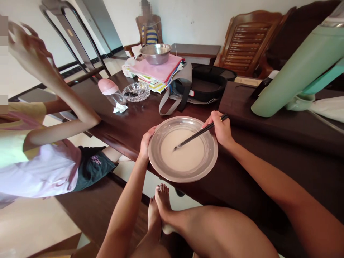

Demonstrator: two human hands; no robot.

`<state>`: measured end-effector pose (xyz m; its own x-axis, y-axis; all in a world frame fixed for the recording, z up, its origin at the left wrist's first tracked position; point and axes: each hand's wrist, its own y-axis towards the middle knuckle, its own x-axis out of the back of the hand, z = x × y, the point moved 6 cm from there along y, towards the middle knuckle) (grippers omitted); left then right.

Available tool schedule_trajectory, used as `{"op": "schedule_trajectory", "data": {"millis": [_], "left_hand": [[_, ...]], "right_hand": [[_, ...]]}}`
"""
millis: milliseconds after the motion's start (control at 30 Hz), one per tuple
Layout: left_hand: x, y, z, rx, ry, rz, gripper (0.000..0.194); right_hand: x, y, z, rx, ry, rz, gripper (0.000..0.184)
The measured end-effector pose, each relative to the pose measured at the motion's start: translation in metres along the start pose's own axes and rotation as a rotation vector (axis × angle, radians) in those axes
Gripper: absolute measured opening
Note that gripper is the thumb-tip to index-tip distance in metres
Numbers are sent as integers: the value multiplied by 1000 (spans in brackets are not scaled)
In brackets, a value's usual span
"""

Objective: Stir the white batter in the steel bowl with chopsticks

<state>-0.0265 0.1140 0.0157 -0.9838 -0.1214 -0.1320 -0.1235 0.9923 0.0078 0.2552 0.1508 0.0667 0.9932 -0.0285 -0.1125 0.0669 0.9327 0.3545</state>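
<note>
A wide metal bowl [153, 157] stands at the near edge of the dark wooden table [120, 123]. Pale, milky batter [185, 159] fills its bottom. My left hand [147, 142] grips the bowl's left rim, its fingertips partly hidden. Black chopsticks [200, 132] with a gold band are pinched in my right hand [220, 128], above the right rim. They slant down to the left, and their tips dip into the batter near the middle of the bowl.
Beyond the bowl lie a grey-black bag [204, 87], a glass ashtray [136, 92], a pink-capped bottle [110, 89] and books under another metal bowl [156, 55]. A green flask [292, 71] stands right. A person [48, 143] leans an elbow on the table at left.
</note>
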Motion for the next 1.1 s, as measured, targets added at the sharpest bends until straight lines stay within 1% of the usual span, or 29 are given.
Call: {"op": "schedule_trajectory", "data": {"millis": [100, 133, 167, 267, 333, 467, 500, 567, 633, 667, 700, 833, 900, 1000, 1033, 1100], "left_hand": [[1, 0, 1, 1, 1, -2, 36], [1, 1, 1, -2, 0, -1, 36], [1, 1, 1, -4, 0, 0, 37], [1, 1, 1, -6, 3, 1, 38], [1, 1, 1, -5, 0, -6, 39], [0, 1, 1, 7, -7, -11, 40], [0, 1, 1, 10, -10, -8, 39], [0, 1, 1, 10, -12, -5, 39], [0, 1, 1, 7, -3, -6, 38], [1, 1, 0, 6, 1, -9, 38], [1, 1, 0, 7, 3, -11, 38], [0, 0, 0, 11, -21, -6, 36], [-1, 0, 0, 12, -28, -6, 36], [0, 0, 1, 12, -19, -9, 37], [0, 0, 1, 11, -11, -7, 37], [0, 0, 1, 9, 0, -1, 38]], "right_hand": [[8, 3, -1, 42, 45, -90, 43], [10, 4, -2, 41, 65, -100, 44], [9, 4, -3, 30, 76, -90, 45], [1, 1, -4, -15, 47, 20, 45], [-2, 1, -3, -22, 8, 48, 43], [6, 3, -6, -28, 32, -54, 44], [7, 3, -7, -37, 47, -58, 45], [3, 2, -8, -50, 52, -11, 45], [-1, 1, -6, -38, 25, 51, 45], [-2, 1, -5, -25, 13, 60, 44], [0, 2, -4, -12, 8, 47, 43], [11, 6, -5, 15, 61, -73, 44], [8, 6, -6, 2, 69, -45, 45], [0, 3, -5, -28, 3, 49, 45], [-1, 2, -4, -24, -20, 45, 45], [5, 4, -2, 1, -25, -28, 44]]}}
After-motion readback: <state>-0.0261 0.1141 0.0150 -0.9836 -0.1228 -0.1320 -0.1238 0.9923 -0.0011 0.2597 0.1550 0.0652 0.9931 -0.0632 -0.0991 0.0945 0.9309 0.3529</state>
